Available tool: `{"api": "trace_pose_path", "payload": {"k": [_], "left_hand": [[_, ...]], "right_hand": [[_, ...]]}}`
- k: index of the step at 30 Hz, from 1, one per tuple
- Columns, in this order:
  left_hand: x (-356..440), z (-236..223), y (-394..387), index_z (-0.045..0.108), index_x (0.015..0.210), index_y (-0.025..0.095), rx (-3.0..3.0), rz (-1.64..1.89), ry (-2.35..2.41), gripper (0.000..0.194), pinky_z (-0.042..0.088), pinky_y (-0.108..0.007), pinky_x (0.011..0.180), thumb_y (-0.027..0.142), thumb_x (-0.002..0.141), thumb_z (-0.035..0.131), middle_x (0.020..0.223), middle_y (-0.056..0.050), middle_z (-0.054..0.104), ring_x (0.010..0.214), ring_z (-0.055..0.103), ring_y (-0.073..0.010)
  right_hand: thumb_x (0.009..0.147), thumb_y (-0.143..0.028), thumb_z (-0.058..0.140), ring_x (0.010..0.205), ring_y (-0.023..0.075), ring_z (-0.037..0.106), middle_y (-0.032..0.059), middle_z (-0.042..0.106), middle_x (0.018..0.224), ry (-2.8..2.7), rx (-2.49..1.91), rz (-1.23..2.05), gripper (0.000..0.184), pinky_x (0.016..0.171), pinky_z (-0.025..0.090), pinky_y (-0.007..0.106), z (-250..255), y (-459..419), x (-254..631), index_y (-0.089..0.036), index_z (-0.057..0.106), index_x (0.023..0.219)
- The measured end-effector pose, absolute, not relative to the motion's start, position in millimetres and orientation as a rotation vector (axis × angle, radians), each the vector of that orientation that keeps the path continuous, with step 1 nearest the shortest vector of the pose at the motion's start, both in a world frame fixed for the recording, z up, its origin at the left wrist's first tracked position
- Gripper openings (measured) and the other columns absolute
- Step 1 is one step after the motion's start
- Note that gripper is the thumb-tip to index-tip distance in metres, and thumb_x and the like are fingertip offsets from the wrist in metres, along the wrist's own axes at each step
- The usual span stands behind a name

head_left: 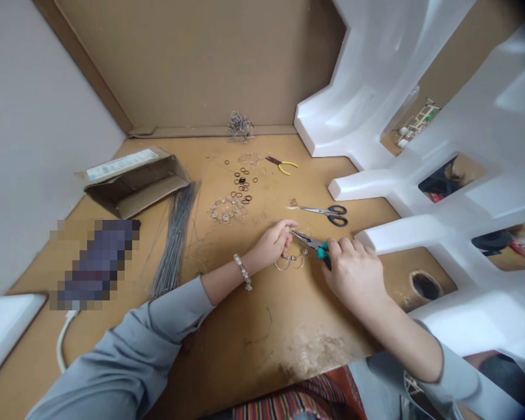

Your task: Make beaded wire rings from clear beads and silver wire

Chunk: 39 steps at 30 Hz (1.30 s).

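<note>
Seen from the head camera, with the pliers' tips as the centre of the clock, the left hand [273, 244], just inside 9 o'clock, pinches the beaded wire piece [293, 258] between thumb and fingertips; its loops hang toward 6 o'clock. At 4 o'clock the right hand [354, 265] is wrapped around the grips of the teal-handled pliers [308, 240]; whether their tips bite wire, I cannot tell. With the tips this near the left fingertips, a slip off thin wire could nip skin, and too hard a squeeze might bend a loop or crack a bead. Loose loops could also snag on the scissors [326, 212] at 2 o'clock, and a brushing sleeve might scatter the dark rings [242, 181] at 10. As for the surface, the tan table [245, 326] is scuffed toward 5 o'clock and has a round hole [425, 286] between 3 and 4. Yellow-handled cutters [282, 164] lie at 12, a wire tangle [240, 125] at 11, and straight wires [175, 245] at 9, touching or nearly touching an open cardboard box [135, 181]. A brown panel [210, 64] rises beyond 12; a white cut-out frame [371, 181] spans 1 to 4.
</note>
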<state>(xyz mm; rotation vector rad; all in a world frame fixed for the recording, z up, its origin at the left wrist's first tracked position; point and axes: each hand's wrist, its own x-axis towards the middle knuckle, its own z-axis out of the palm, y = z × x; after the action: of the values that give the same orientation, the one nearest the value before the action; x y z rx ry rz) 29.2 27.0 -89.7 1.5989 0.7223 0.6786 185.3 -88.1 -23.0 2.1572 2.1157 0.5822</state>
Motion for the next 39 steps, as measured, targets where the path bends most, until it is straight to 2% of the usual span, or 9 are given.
{"api": "trace_pose_path", "payload": {"k": [5,12,18,21,26,33,36,39], "left_hand": [[28.8,-88.9,27.4,0.047,0.112,0.018,1.548,0.670,0.691,0.032,0.042,-0.020,0.049,0.037,0.094,0.029,0.066,0.005,0.044,0.046,0.045,-0.0059],[29.1,-85.5,25.7,0.049,0.109,0.019,1.502,0.683,0.683,0.030,0.041,-0.019,0.048,0.035,0.093,0.030,0.065,0.005,0.044,0.045,0.045,-0.0053],[26.2,-76.2,25.2,0.050,0.098,0.019,1.450,0.705,0.711,0.022,0.037,-0.018,0.046,0.024,0.090,0.031,0.057,0.007,0.039,0.041,0.041,-0.0055],[26.7,-76.9,27.9,0.049,0.086,0.018,1.477,0.686,0.714,0.017,0.038,-0.018,0.048,0.020,0.087,0.033,0.057,0.006,0.044,0.044,0.044,-0.0063],[30.5,-79.3,31.8,0.047,0.079,0.016,1.508,0.649,0.693,0.018,0.043,-0.022,0.059,0.026,0.088,0.035,0.075,-0.001,0.058,0.058,0.053,-0.0088],[29.6,-78.6,30.1,0.049,0.076,0.017,1.668,0.685,0.743,0.023,0.040,-0.022,0.061,0.025,0.090,0.033,0.069,0.001,0.054,0.058,0.048,-0.0092],[29.8,-79.5,29.6,0.049,0.076,0.016,1.642,0.685,0.729,0.024,0.041,-0.023,0.064,0.027,0.090,0.033,0.073,0.000,0.053,0.063,0.051,-0.0102],[30.7,-83.5,29.7,0.049,0.081,0.017,1.638,0.694,0.729,0.026,0.041,-0.024,0.064,0.031,0.092,0.031,0.069,0.001,0.049,0.063,0.049,-0.0112]], "right_hand": [[0.075,-0.028,0.052,0.070,0.0207,0.052,0.0077,0.060,0.076,2.106,2.198,0.464,0.020,0.059,0.022,0.031,-21.5,-87.9,184.9,-0.015,0.059,0.089],[0.078,-0.028,0.049,0.072,0.0217,0.052,0.0085,0.059,0.078,2.090,2.131,0.567,0.021,0.061,0.023,0.031,-16.8,-89.0,183.2,-0.015,0.058,0.091],[0.077,-0.030,0.051,0.073,0.0216,0.052,0.0078,0.059,0.078,2.111,2.139,0.549,0.022,0.061,0.024,0.031,-19.2,-88.7,182.9,-0.016,0.058,0.092],[0.078,-0.029,0.050,0.069,0.0197,0.052,0.0069,0.059,0.076,2.110,2.151,0.511,0.019,0.059,0.023,0.030,-23.2,-88.4,185.4,-0.016,0.058,0.090],[0.078,-0.029,0.050,0.069,0.0193,0.052,0.0071,0.060,0.077,2.085,2.189,0.507,0.020,0.057,0.023,0.029,-25.0,-87.2,190.2,-0.016,0.058,0.090],[0.078,-0.029,0.050,0.067,0.0190,0.051,0.0059,0.058,0.074,2.072,2.200,0.544,0.016,0.057,0.022,0.030,-25.7,-85.2,192.6,-0.017,0.057,0.086],[0.078,-0.030,0.051,0.068,0.0196,0.051,0.0059,0.058,0.075,2.062,2.207,0.587,0.019,0.057,0.022,0.030,-27.4,-85.4,192.4,-0.017,0.058,0.089],[0.079,-0.031,0.050,0.070,0.0202,0.050,0.0068,0.058,0.076,2.071,2.195,0.610,0.022,0.059,0.023,0.030,-27.5,-86.2,191.5,-0.016,0.059,0.092]]}}
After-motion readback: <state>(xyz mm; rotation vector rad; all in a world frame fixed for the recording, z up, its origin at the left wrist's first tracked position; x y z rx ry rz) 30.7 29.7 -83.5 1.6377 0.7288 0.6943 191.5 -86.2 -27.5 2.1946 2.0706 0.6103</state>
